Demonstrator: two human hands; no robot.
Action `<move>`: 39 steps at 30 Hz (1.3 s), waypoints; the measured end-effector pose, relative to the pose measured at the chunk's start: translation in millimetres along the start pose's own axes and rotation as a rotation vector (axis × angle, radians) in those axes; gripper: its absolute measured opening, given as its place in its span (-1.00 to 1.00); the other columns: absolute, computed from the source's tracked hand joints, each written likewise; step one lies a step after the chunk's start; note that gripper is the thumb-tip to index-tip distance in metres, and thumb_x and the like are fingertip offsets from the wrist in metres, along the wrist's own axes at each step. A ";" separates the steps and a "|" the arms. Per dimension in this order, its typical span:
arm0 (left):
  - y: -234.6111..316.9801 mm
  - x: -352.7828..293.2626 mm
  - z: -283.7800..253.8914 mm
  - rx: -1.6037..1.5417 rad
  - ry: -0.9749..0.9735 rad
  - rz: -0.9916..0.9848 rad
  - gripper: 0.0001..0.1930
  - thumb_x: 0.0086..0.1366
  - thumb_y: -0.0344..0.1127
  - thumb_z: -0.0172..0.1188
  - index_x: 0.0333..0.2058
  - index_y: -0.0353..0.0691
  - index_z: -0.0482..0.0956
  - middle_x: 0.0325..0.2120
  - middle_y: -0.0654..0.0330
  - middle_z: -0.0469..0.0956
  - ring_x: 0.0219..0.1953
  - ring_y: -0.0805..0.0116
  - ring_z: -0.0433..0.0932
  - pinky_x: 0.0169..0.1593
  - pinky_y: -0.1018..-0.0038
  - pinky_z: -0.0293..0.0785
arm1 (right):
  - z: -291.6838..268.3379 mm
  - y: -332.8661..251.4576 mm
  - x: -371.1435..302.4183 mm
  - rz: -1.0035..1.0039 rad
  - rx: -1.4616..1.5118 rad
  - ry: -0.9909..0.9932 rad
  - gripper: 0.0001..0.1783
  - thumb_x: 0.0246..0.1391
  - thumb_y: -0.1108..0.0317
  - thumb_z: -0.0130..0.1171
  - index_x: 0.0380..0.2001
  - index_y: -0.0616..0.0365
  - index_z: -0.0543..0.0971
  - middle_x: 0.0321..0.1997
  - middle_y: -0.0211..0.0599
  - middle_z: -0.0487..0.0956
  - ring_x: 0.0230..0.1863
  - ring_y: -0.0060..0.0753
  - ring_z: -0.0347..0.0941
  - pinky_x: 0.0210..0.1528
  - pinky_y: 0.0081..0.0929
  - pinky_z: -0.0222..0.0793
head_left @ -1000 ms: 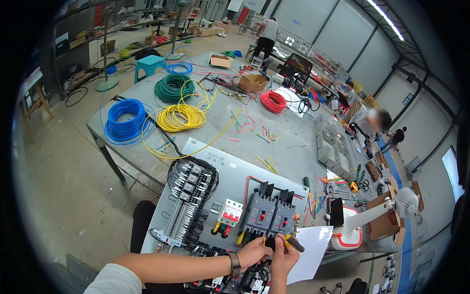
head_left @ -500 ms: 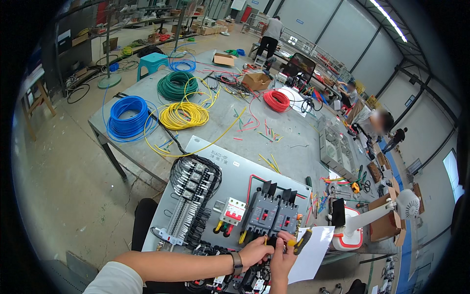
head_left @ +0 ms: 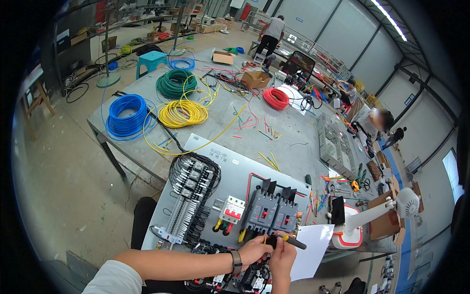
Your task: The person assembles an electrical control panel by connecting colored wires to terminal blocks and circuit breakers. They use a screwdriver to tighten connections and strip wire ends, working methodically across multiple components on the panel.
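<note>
My right hand [head_left: 282,257] is closed round a screwdriver [head_left: 295,242] with a yellow and dark grey handle. Its handle points to the right; its tip is hidden. My left hand [head_left: 254,251], with a dark watch on the wrist, is pinched shut just beside it, at the lower end of two grey moulded-case breakers [head_left: 262,213]. A bit of yellow shows at its fingertips, too small to name. Left of the breakers sits a white small breaker [head_left: 232,209] with red toggles. All are mounted on a grey metal panel [head_left: 230,169].
A terminal strip with bundled black wires [head_left: 182,210] runs down the panel's left. Blue [head_left: 126,116], green [head_left: 176,84], yellow [head_left: 182,114] and red [head_left: 276,99] wire coils lie on the table. White paper [head_left: 313,250] and a white fan [head_left: 369,219] are at right. People work farther back.
The screwdriver handle has turned from slanting up to the right to slanting slightly down. My right fingers have shifted round it; my left hand stays nearly in place.
</note>
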State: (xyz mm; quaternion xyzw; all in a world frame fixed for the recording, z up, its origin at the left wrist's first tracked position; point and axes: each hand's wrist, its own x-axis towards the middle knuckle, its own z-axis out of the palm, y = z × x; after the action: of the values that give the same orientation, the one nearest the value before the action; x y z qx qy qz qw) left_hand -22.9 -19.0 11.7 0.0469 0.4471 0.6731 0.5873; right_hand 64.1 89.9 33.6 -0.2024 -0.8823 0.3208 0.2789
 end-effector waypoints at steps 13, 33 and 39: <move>-5.6 0.7 -0.7 0.038 0.054 0.037 -0.50 0.34 -0.31 0.25 0.24 -0.22 0.47 -0.29 0.30 0.55 -0.34 0.56 0.50 -0.30 0.56 0.41 | 2.7 -4.6 -6.0 -0.003 0.033 -0.004 -0.80 0.35 0.50 0.04 -0.10 0.30 0.62 -0.08 0.06 0.62 0.01 0.16 0.56 0.12 -0.07 0.44; -21.3 7.8 -2.7 0.242 0.055 0.224 -0.72 0.37 -0.43 0.22 0.04 -0.24 0.55 -0.50 0.39 0.41 -0.50 0.60 0.35 -0.45 0.52 0.24 | -6.4 -7.4 -21.2 0.153 0.439 0.080 -0.70 0.54 0.37 -0.04 -0.07 0.39 0.59 -0.12 -0.18 0.58 -0.05 -0.35 0.60 0.13 -0.35 0.56; -18.4 4.0 -2.7 0.374 0.081 0.286 -0.73 0.36 -0.39 0.22 0.02 -0.23 0.56 -0.51 0.40 0.39 -0.50 0.61 0.31 -0.45 0.51 0.20 | -8.4 -9.9 -19.0 0.137 0.437 0.077 -0.78 0.51 0.45 -0.05 -0.08 0.38 0.56 -0.09 -0.14 0.58 -0.06 -0.36 0.61 0.11 -0.35 0.58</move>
State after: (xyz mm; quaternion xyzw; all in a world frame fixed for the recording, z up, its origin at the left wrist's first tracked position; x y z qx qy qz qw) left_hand -11.9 -18.8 -3.8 0.1909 0.5761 0.6562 0.4484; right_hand 82.1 76.5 38.8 -0.2088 -0.7647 0.5144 0.3272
